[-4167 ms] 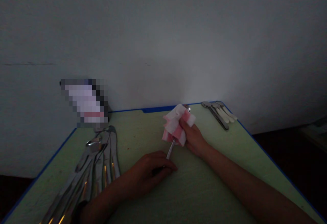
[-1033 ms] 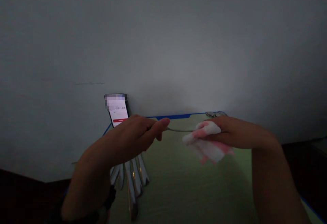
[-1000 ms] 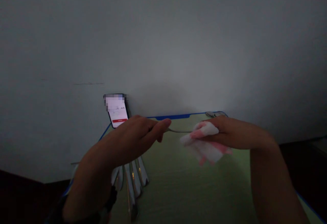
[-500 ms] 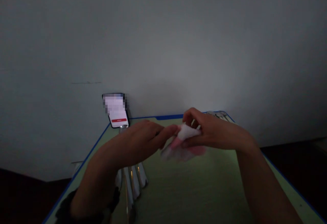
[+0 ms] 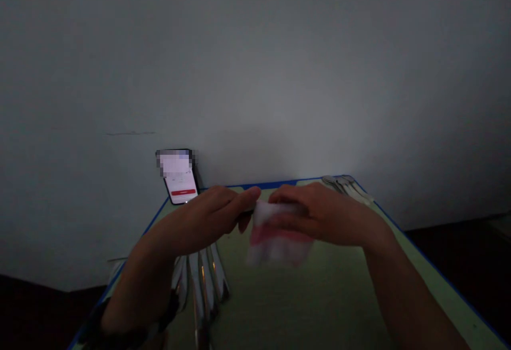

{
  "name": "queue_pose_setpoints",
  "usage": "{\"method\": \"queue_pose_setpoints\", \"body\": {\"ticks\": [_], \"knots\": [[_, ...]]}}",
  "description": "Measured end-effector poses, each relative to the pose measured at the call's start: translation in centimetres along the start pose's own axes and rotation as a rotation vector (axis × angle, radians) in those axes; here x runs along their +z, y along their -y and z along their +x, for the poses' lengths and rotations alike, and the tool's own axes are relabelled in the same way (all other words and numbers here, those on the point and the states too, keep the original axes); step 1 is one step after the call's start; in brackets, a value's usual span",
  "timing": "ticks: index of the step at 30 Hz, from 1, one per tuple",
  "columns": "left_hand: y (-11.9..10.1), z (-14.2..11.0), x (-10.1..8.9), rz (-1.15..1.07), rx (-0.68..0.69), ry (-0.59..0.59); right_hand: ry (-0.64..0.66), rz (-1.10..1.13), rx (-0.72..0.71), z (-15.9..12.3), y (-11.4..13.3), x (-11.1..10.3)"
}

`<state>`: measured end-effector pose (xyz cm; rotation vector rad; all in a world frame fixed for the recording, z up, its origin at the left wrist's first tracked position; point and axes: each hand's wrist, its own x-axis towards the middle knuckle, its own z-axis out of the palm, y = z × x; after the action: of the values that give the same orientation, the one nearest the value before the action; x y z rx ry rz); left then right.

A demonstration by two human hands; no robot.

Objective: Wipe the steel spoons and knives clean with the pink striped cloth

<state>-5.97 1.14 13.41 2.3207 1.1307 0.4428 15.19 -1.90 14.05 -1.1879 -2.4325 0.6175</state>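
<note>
A pink-and-white cloth (image 5: 279,251), blurred by motion, hangs from my right hand (image 5: 315,211), whose fingers are closed on it over the middle of the table. Close beside its left edge is my left hand (image 5: 223,209), thumb and fingers pinched together. A small greyish bit shows at those fingertips, but what they hold is mostly hidden. Below my left forearm lie several pieces of silver cutlery (image 5: 207,281), long and flat like table knives, with their upper ends covered by the hand.
Several spoons (image 5: 345,185) lie at the table's back right corner. A lit phone (image 5: 181,185) leans on the wall at the back left. The pale green table (image 5: 295,307) has a blue edge and stands against a grey wall (image 5: 255,73).
My left hand has moved slightly left and the right hand left and a little down. The cloth has shifted lower and hangs flatter. The spoons at the back right have come into fuller view.
</note>
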Motion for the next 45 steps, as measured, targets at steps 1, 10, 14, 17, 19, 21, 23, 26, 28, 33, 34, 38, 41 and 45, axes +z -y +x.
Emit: {"method": "queue_pose_setpoints", "body": {"ticks": [1, 10, 14, 17, 19, 21, 23, 26, 28, 33, 34, 38, 41, 45], "knots": [[0.1, -0.1, 0.0, -0.015, 0.005, 0.008, 0.045, -0.032, -0.002, 0.2, 0.3, 0.6], [0.5, -0.8, -1.0, 0.056, -0.014, 0.023, 0.295, 0.043, -0.032, 0.7, -1.0, 0.8], [1.4, -1.5, -2.0, 0.062, -0.049, 0.01, 0.355, 0.302, 0.096, -0.6, -3.1, -1.2], [1.4, -1.6, -2.0, 0.071, -0.043, -0.007, 0.368, 0.38, 0.164, -1.2, -3.7, -1.6], [0.7, -1.3, -1.6, 0.096, -0.03, -0.036, 0.367, 0.345, 0.164, -1.1, -3.5, -1.4], [-0.4, -0.9, -0.7, 0.155, 0.006, -0.05, 0.374, 0.273, 0.126, -0.8, -3.0, -1.0], [-1.7, -0.4, 0.5, 0.255, 0.06, -0.018, 0.4, 0.203, 0.059, -0.3, -2.5, -0.5], [-3.1, 0.3, 2.0, 0.381, 0.095, 0.026, 0.406, 0.143, -0.035, 0.5, -2.3, 0.2], [-3.2, 0.7, 2.4, 0.409, 0.098, 0.041, 0.393, 0.132, -0.057, 0.8, -2.6, 0.4], [-1.1, 0.7, 1.1, 0.328, 0.104, 0.077, 0.412, 0.184, 0.015, 0.4, -3.8, -0.5], [-0.4, 0.5, 0.6, 0.294, 0.083, 0.072, 0.403, 0.198, 0.046, 0.2, -4.0, -0.8], [1.8, -0.6, -1.0, 0.196, 0.022, 0.062, 0.339, 0.211, 0.125, -1.1, -4.3, -2.0], [1.9, -0.9, -1.1, 0.193, 0.001, 0.069, 0.306, 0.186, 0.173, -1.8, -4.4, -2.5], [0.8, 0.0, 0.3, 0.267, -0.005, 0.05, 0.28, 0.092, 0.16, -1.7, -4.7, -2.3]]}}
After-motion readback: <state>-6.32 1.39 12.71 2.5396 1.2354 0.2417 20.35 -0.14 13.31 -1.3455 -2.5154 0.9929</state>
